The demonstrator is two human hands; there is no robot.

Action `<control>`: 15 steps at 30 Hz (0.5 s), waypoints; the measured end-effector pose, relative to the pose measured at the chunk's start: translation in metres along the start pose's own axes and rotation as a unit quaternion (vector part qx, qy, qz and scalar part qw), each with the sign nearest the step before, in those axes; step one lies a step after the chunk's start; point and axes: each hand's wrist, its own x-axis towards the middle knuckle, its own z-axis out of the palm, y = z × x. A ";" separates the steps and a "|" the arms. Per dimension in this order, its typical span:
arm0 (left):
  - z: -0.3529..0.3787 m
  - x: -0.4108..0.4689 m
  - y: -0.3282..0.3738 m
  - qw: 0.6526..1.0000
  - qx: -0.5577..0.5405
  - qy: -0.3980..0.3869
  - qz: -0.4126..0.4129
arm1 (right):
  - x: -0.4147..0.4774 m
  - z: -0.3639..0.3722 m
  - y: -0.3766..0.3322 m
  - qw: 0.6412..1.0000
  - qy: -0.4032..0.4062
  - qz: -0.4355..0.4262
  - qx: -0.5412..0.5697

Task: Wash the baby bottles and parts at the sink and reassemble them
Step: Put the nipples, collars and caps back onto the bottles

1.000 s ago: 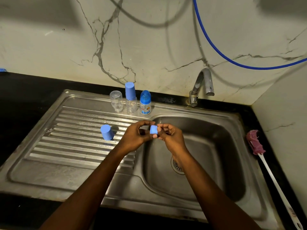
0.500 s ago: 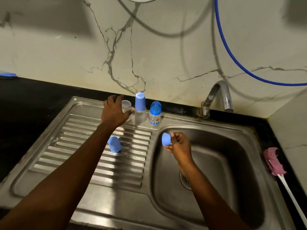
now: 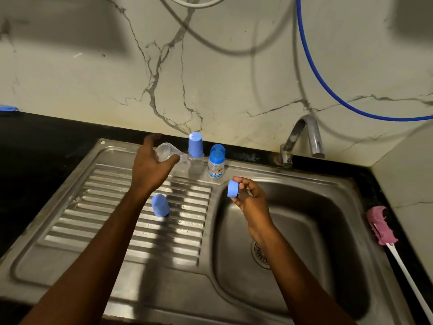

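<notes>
Left hand (image 3: 150, 165) fingers curl round tilted clear plastic bottle (image 3: 167, 154), lifting it toward blue screw ring (image 3: 232, 188) pinched in right hand (image 3: 251, 199) fingertips, likely for reassembly.

Left hand (image 3: 150, 165) covers part of the clear bottle (image 3: 164, 152), which is blurred in its grip. Right hand (image 3: 251, 200) hides the far rim of the blue ring (image 3: 232, 188). Small bottle (image 3: 216, 164): print too small to read. Brush handle (image 3: 407, 279) runs off the bottom right corner.
</notes>
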 end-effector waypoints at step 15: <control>0.036 -0.110 0.061 0.836 -0.420 -0.211 -0.283 | -0.029 -0.034 -0.037 0.969 -0.135 -0.152 -0.138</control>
